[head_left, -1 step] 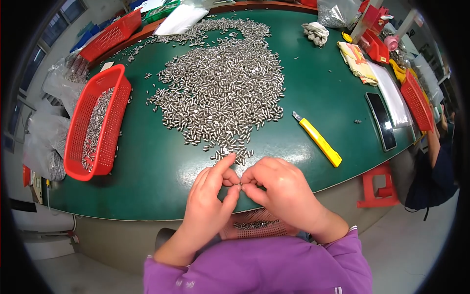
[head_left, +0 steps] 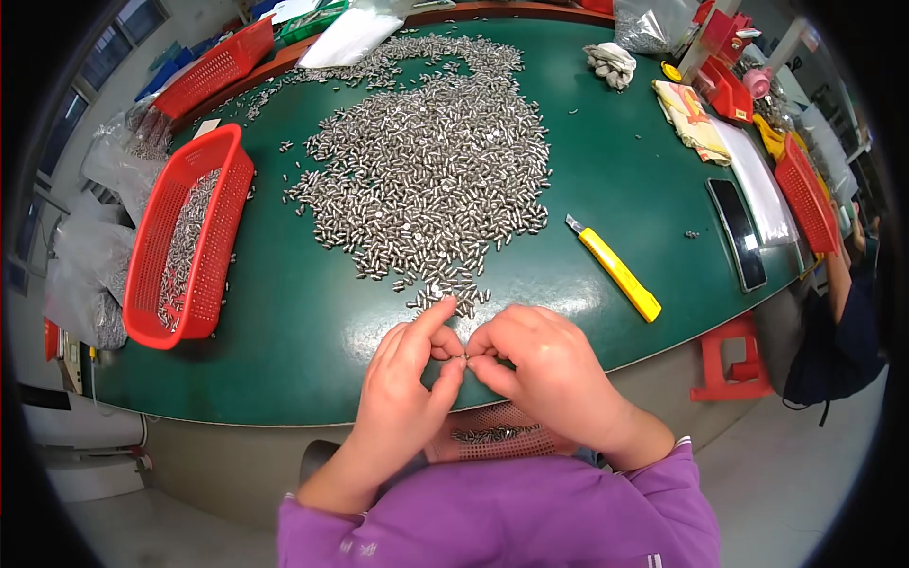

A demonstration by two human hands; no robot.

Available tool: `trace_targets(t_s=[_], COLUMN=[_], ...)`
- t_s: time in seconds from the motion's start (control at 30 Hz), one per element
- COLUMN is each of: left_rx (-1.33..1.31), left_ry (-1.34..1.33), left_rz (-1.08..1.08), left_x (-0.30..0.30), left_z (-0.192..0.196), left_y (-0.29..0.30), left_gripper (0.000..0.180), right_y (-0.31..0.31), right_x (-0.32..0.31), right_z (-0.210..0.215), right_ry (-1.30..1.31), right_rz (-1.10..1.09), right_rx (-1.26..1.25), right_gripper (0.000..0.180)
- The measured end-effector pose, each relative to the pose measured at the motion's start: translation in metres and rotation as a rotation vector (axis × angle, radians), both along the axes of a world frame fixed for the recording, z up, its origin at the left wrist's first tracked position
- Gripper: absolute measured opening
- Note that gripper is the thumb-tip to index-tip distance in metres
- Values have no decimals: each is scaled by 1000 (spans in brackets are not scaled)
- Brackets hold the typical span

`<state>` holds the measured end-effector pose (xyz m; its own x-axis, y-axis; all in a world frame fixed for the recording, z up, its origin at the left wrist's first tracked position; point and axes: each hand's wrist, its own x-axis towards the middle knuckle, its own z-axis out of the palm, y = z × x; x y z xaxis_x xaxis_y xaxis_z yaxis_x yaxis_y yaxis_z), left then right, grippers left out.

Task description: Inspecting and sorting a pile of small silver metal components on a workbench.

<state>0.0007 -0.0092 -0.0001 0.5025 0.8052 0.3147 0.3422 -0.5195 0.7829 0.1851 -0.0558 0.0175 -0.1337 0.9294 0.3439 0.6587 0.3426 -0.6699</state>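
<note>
Just above the near edge of the table, my left hand (head_left: 402, 377) and my right hand (head_left: 544, 364) meet fingertip to fingertip. Both are closed in a pinch around one tiny metal part (head_left: 466, 357), which the fingers mostly cover. Beyond them spreads a large heap of small, silvery, bullet-shaped metal parts (head_left: 431, 161); a few at its near tip lie beside my raised left forefinger. Below my hands, at my lap, a pinkish mesh basket (head_left: 516, 443) holds more such parts.
A red basket (head_left: 234, 204) with metal parts stands left on the green table (head_left: 284, 331). To the right lie a yellow utility knife (head_left: 620, 275), blade out, a phone (head_left: 737, 235), a cloth (head_left: 689, 121) and white gloves (head_left: 612, 65). A red stool (head_left: 731, 364) stands beyond the right edge.
</note>
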Motion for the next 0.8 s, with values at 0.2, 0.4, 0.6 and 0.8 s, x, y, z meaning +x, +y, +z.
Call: trace_targets(t_s=[0.2,0.4,0.6,0.8], left_rx=[8,13,11,1], left_ry=[-8,-6,15,27], left_rz=[-49,-55,-61,-90], left_x=[-1,-1,-2,-2], left_z=[0,0,2,3], left_y=[2,3,3,2], left_gripper=[65,67,73,74], right_y=[-5,-4,-4,-3], right_x=[0,1,2,-2], right_z=[1,2,3,1], right_ry=[9,-5,-13,-45], right_rz=[-10,7,14,2], right_rx=[26,23,8,39], right_gripper=[17,21,21,21])
